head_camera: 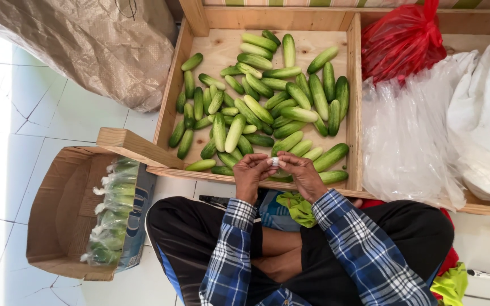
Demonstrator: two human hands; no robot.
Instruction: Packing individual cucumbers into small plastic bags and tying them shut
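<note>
Just at the near rim of the wooden crate [354, 85], a small white piece [275, 162] sat pinched between the fingertips of both hands. The left hand [252, 170] and right hand [300, 171] met over that rim, fingers curled shut on the piece, which was too small to identify. Beyond them, loose cucumbers [259, 107] filled the crate's middle, leaving bare board along its far left corner. Left of the crate stood a cardboard box [63, 215] holding bagged cucumbers [112, 212]; right of it lay clear plastic bags [409, 141].
</note>
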